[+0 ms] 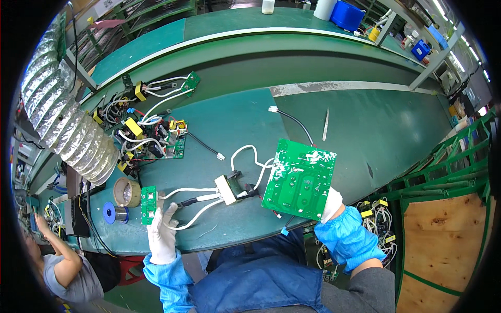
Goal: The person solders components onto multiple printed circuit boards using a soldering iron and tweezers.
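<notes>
My right hand [332, 205], in a white glove and blue sleeve cover, grips the right edge of a large green circuit board [300, 180]. Its solder side faces up, with white patches near the top; the fingers beneath it are hidden. My left hand [163, 236], gloved too, pinches a small green circuit board [148, 199] near its lower end, beside the white wires. Those white wires [190, 191] run to a white-and-black block component [228, 189] lying between the boards, and more wires join it to the large board. A black cable [296, 121] with a white plug extends from the large board's top.
Wired board assemblies [151, 135] pile up at the left, by a silver flexible duct [68, 109]. A solder spool [116, 213] and tape roll [127, 191] stand near my left hand. Tweezers [326, 125] lie beyond the large board. Another person [65, 266] sits at far left.
</notes>
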Available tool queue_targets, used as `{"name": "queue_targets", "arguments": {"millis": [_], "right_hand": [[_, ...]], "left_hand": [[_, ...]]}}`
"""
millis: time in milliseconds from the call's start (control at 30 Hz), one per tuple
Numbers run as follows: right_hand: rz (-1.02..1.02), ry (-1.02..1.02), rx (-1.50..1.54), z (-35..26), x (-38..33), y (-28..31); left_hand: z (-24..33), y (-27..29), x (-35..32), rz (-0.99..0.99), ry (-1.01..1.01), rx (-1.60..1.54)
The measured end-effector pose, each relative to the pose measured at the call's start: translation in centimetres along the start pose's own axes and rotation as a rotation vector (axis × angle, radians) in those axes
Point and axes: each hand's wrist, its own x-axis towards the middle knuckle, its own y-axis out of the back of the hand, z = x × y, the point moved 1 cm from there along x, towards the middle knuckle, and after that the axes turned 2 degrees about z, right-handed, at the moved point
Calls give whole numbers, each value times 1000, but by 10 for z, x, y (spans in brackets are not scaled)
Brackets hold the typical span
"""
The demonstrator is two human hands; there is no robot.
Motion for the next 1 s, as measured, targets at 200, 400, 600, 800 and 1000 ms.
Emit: {"name": "queue_targets", "arguments": {"millis": [200,400,600,800,1000], "right_hand": [[83,13,77,-1,-1,-6],[-19,187,-1092,-1,19,-36],[173,-22,-392,-8,-4,41],[370,214,-1230,-36,2,68],[578,569,-1159,-38,-1,48]], "left_hand": [[0,-4,0,18,-4,-4],[1,4,-2,25,41,-4],[6,-4,0,-50,84,-116],[4,4,-7,-22,111,-133],[2,4,-4,-20,94,-87]]}}
